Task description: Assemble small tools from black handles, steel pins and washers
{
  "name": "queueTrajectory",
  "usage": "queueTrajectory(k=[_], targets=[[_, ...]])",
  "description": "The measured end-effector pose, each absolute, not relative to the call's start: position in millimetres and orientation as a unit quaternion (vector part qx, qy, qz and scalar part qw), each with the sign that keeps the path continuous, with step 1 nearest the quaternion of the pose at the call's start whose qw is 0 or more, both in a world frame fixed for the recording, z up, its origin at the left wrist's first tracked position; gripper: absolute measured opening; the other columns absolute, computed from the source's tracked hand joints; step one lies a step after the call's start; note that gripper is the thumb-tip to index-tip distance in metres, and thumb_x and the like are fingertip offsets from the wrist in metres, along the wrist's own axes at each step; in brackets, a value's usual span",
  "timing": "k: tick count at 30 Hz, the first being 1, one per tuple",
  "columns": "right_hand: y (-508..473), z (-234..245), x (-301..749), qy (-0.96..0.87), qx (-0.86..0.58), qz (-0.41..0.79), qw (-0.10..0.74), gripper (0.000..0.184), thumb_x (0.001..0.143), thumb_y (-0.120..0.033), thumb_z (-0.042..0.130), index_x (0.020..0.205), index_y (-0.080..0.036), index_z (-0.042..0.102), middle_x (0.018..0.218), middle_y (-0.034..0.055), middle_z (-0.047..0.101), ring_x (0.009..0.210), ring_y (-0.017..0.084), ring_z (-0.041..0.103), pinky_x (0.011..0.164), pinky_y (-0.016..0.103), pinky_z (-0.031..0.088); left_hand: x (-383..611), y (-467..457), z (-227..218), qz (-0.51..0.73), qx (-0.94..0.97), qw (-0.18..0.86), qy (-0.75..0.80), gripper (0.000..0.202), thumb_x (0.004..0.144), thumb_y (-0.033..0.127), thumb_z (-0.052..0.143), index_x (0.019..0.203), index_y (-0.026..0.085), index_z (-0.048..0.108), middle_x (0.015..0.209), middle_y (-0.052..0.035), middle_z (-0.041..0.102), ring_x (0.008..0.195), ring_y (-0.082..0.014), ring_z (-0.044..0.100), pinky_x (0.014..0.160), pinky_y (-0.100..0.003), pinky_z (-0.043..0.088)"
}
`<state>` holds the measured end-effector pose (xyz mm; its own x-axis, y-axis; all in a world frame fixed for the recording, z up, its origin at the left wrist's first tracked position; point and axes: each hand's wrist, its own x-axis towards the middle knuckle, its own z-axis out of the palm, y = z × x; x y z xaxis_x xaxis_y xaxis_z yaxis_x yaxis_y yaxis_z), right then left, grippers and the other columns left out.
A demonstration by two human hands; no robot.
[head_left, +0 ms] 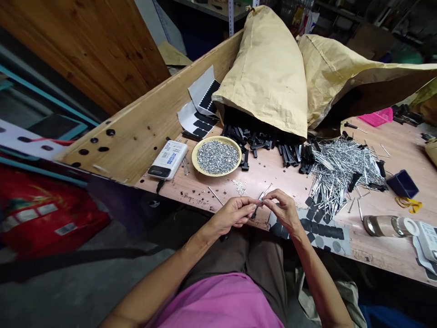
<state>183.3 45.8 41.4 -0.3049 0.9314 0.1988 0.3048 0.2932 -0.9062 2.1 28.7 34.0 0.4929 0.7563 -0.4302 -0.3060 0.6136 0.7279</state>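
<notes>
My left hand (235, 213) and my right hand (282, 208) meet over the table's near edge. Both pinch a small metal rod with a black part (259, 200) between their fingertips. A few tiny silver washers (239, 186) lie on the table just beyond my hands. Further back stands a yellow bowl (216, 157) full of small silver washers. To the right lies a heap of silver metal pins (337, 173), with black plastic pieces (266, 143) spilling from a tan paper sack (269, 73).
A white power bank (168, 159) lies left of the bowl. Sheets of black adhesive pads (321, 230) sit near my right hand, others (201, 109) at the back. A blue box (403, 183), a clear bottle on its side (385, 225) and a pink tray (377, 117) are at right.
</notes>
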Motion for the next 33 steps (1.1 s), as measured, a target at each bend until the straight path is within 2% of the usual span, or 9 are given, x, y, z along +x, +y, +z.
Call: queueTrajectory(k=[5, 9, 14, 19, 21, 25, 29, 31, 33], targets=[[44.2, 37.1, 179.7, -0.637, -0.454, 0.461, 0.419, 0.03, 0.078, -0.052, 0.065, 0.076, -0.022, 0.066, 0.073, 0.0014, 0.065, 0.067, 0.016, 0.064, 0.065, 0.03, 0.051, 5.6, 26.0, 35.4, 0.337, 0.322, 0.792, 0.394, 0.053, 0.06, 0.049, 0.078, 0.097, 0.012, 0.069, 0.053, 0.0094, 0.041, 0.037, 0.0016, 0.022, 0.038, -0.017, 0.009], [43.2, 35.9, 177.5, -0.631, -0.478, 0.448, 0.415, 0.032, 0.078, -0.052, 0.065, 0.069, -0.021, 0.062, 0.067, -0.0001, 0.061, 0.065, 0.015, 0.06, 0.065, 0.029, 0.049, 9.4, 25.0, 37.5, 0.36, 0.338, 0.769, 0.406, 0.056, 0.061, 0.052, 0.077, 0.099, 0.011, 0.069, 0.051, 0.0103, 0.037, 0.037, 0.0012, 0.022, 0.038, -0.017, 0.012], [41.6, 38.5, 176.3, -0.616, -0.463, 0.457, 0.444, 0.03, 0.085, -0.051, 0.056, 0.093, -0.024, 0.066, 0.089, 0.0026, 0.063, 0.079, 0.015, 0.063, 0.076, 0.031, 0.051, 10.6, 28.1, 39.7, 0.372, 0.328, 0.772, 0.399, 0.052, 0.061, 0.051, 0.076, 0.095, 0.012, 0.069, 0.059, 0.0071, 0.045, 0.038, 0.0021, 0.024, 0.038, -0.017, 0.013], [42.7, 33.2, 175.3, -0.615, -0.459, 0.462, 0.445, 0.032, 0.079, -0.052, 0.063, 0.071, -0.022, 0.061, 0.076, 0.0001, 0.056, 0.069, 0.014, 0.06, 0.07, 0.03, 0.051, 13.1, 26.6, 41.3, 0.372, 0.328, 0.77, 0.401, 0.05, 0.059, 0.052, 0.078, 0.088, 0.013, 0.064, 0.056, 0.0083, 0.045, 0.037, 0.0016, 0.025, 0.037, -0.016, 0.013], [42.8, 30.6, 174.4, -0.605, -0.468, 0.465, 0.447, 0.033, 0.078, -0.054, 0.063, 0.074, -0.022, 0.06, 0.08, 0.0003, 0.056, 0.069, 0.014, 0.06, 0.069, 0.03, 0.051, 15.3, 25.6, 42.1, 0.372, 0.332, 0.766, 0.405, 0.049, 0.06, 0.053, 0.076, 0.084, 0.013, 0.061, 0.054, 0.0091, 0.043, 0.037, 0.0015, 0.024, 0.037, -0.016, 0.013], [42.2, 28.2, 174.4, -0.601, -0.48, 0.46, 0.444, 0.031, 0.081, -0.054, 0.058, 0.087, -0.024, 0.065, 0.098, 0.0042, 0.056, 0.086, 0.016, 0.06, 0.074, 0.031, 0.052, 18.4, 25.2, 43.3, 0.38, 0.334, 0.76, 0.407, 0.048, 0.06, 0.054, 0.075, 0.08, 0.014, 0.058, 0.055, 0.0092, 0.043, 0.036, 0.0015, 0.024, 0.036, -0.016, 0.013], [40.5, 27.4, 174.6, -0.595, -0.502, 0.447, 0.44, 0.035, 0.076, -0.056, 0.064, 0.067, -0.022, 0.06, 0.09, 0.0047, 0.056, 0.1, 0.021, 0.057, 0.084, 0.034, 0.05, 21.0, 25.0, 42.9, 0.38, 0.344, 0.755, 0.409, 0.047, 0.061, 0.054, 0.075, 0.079, 0.015, 0.058, 0.053, 0.0098, 0.041, 0.037, 0.001, 0.024, 0.037, -0.016, 0.015], [39.1, 28.0, 173.7, -0.584, -0.506, 0.46, 0.437, 0.036, 0.073, -0.058, 0.065, 0.075, -0.022, 0.062, 0.097, 0.0051, 0.057, 0.097, 0.021, 0.058, 0.084, 0.035, 0.05, 22.3, 25.1, 42.5, 0.389, 0.341, 0.75, 0.412, 0.048, 0.06, 0.056, 0.075, 0.079, 0.015, 0.058, 0.052, 0.0102, 0.039, 0.037, 0.0008, 0.023, 0.037, -0.016, 0.015], [38.0, 29.0, 172.6, -0.569, -0.502, 0.485, 0.434, 0.038, 0.076, -0.059, 0.061, 0.091, -0.024, 0.064, 0.109, 0.0059, 0.055, 0.091, 0.018, 0.06, 0.083, 0.034, 0.051, 23.0, 25.3, 42.1, 0.395, 0.337, 0.746, 0.417, 0.049, 0.06, 0.057, 0.075, 0.08, 0.015, 0.059, 0.053, 0.0095, 0.041, 0.037, 0.0007, 0.024, 0.037, -0.016, 0.015]])
